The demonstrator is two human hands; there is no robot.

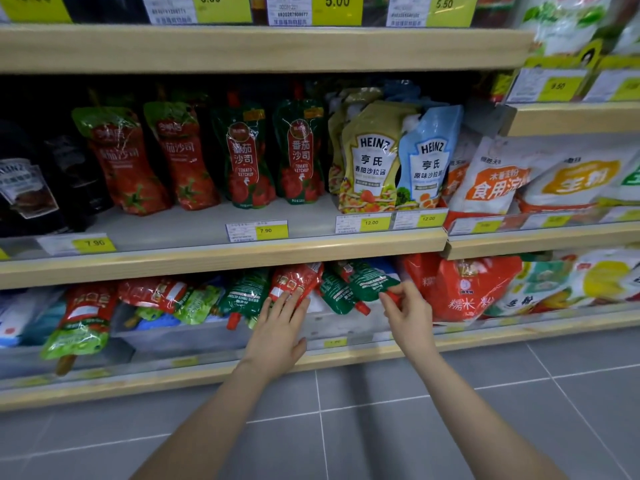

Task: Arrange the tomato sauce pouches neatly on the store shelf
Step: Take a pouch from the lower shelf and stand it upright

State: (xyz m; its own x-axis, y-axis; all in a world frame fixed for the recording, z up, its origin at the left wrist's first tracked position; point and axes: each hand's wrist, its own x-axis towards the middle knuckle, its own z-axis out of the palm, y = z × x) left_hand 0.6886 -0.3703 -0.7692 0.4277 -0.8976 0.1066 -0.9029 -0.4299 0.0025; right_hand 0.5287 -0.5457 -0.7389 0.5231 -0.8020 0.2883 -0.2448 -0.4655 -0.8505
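Red and green foil pouches lie tumbled on the lower shelf [221,367], and the sorting step is under way. The left hand [277,336] is open, fingers spread flat on a red pouch [294,280] lying just beyond its fingertips. The right hand [408,317] pinches the red cap of a green pouch [372,280], which extends up and to the left of its fingers.

Next, by my reading, each pouch must be lifted clear and stood upright, cap up, like the row on the middle shelf [221,258] above both hands; slack foil will sag, so support near the base seems wise.

Counted above the hands: four tomato pouches standing, two red with green tops, two dark green. Around the hands, roughly seven loose pouches show; overlaps make an exact count uncertain.
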